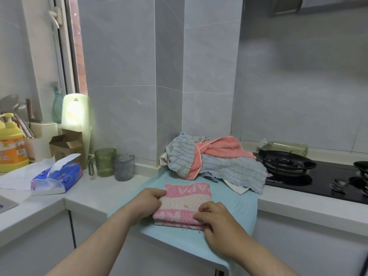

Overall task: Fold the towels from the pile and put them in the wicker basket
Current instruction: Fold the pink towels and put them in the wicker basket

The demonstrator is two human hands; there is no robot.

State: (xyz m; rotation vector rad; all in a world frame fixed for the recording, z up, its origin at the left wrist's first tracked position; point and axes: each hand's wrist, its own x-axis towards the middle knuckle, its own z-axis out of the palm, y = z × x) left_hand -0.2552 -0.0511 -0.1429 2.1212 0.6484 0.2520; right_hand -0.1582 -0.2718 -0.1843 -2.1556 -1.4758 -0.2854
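The left hand (148,202) and right hand (217,222) pinched the folded pink towel (185,204) on the blue mat (235,208). The pile (215,160) behind it still needed folding. No basket showed.

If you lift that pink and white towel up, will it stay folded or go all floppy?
Probably floppy: the folded pink and white terry towel is soft cloth and would likely sag open if lifted by one edge. It looks light. Its fuzzy surface shouldn't slip from the left hand or right hand.
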